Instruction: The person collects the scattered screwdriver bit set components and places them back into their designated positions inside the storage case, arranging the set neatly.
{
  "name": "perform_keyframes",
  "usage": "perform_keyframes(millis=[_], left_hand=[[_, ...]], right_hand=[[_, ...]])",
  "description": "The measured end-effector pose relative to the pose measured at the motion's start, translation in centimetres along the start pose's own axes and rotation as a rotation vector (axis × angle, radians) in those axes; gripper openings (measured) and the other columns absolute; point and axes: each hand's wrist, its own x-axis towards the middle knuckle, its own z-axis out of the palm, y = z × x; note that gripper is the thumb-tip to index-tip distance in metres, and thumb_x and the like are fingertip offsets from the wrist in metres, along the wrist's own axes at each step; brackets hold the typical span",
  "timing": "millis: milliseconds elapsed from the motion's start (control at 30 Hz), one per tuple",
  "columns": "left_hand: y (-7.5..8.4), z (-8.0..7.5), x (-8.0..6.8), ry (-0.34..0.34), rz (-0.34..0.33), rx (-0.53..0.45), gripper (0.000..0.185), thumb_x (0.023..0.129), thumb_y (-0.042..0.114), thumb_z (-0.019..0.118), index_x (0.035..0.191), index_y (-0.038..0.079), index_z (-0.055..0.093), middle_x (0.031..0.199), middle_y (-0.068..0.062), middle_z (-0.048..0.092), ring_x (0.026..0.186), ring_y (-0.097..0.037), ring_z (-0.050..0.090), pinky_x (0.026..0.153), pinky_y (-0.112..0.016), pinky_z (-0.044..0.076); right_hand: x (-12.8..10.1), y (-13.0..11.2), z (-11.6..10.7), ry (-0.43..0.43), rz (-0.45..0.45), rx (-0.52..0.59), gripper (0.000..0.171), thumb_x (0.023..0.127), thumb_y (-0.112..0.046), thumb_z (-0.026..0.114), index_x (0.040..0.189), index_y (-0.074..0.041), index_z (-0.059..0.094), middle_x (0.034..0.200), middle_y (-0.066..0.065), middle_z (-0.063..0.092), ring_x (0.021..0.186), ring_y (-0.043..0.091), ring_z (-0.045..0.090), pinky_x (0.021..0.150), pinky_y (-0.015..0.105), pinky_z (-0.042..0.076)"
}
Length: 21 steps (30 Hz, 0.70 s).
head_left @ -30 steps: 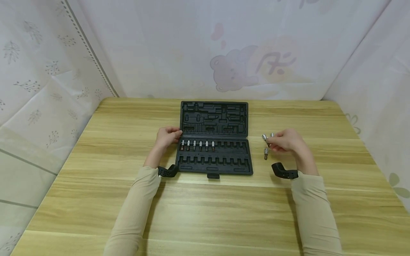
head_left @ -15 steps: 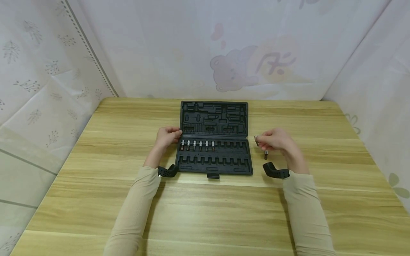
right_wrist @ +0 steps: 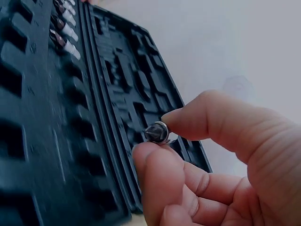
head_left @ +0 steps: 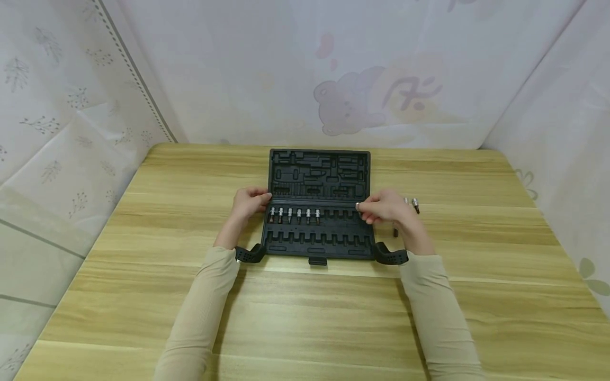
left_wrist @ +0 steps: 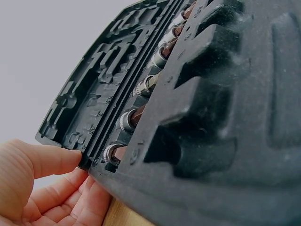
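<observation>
My right hand pinches a bit socket between thumb and fingers, its pointed tip facing the wrist camera. In the head view it is over the right end of the back row of slots in the open black socket case. My left hand grips the case's left edge by the hinge, thumb on top and fingers below. Several bit sockets lie in the left part of the back row, their silver ends toward the hinge. The front row of slots holds none.
To the right of the case, on the wooden table, lie a bit socket and another socket partly hidden by my right hand. A third silver end shows beside the hand. Patterned cloth hangs behind the table.
My right hand has picked up a bit socket from the group at right and carried it left over the case. My left hand has stayed at the case's edge.
</observation>
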Motion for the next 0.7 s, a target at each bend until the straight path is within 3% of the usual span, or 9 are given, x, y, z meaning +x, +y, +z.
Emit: perform_keyframes(millis=[200,500,700], left_hand=[[-0.1,0.0,0.0,0.003,0.018,-0.004,0.032,0.092,0.011,0.059,0.120,-0.005,0.059,0.116,-0.021,0.060,0.084,-0.019,0.059,0.072,-0.027,0.054],[-0.4,-0.1,0.6,-0.004,0.005,-0.009,0.033,0.093,0.011,0.059,0.122,-0.004,0.059,0.120,-0.019,0.058,0.093,-0.023,0.058,0.077,-0.031,0.054],[-0.5,0.0,0.7,0.001,0.010,-0.012,0.032,0.092,0.011,0.059,0.120,-0.005,0.059,0.118,-0.020,0.058,0.090,-0.023,0.059,0.077,-0.030,0.054]], right_hand=[[0.6,-0.6,1.3,-0.005,-0.011,0.009,0.026,0.091,-0.015,0.060,0.092,0.009,0.068,0.063,0.001,0.064,0.054,0.009,0.060,0.051,0.023,0.051],[1.3,-1.5,3.2,-0.023,0.011,0.015,0.026,0.091,-0.016,0.061,0.095,0.008,0.069,0.062,0.001,0.064,0.052,0.008,0.060,0.052,0.023,0.052],[1.6,-2.5,4.4,-0.002,0.001,0.000,0.025,0.090,-0.016,0.062,0.092,0.007,0.070,0.060,0.001,0.063,0.050,0.009,0.059,0.050,0.023,0.050]])
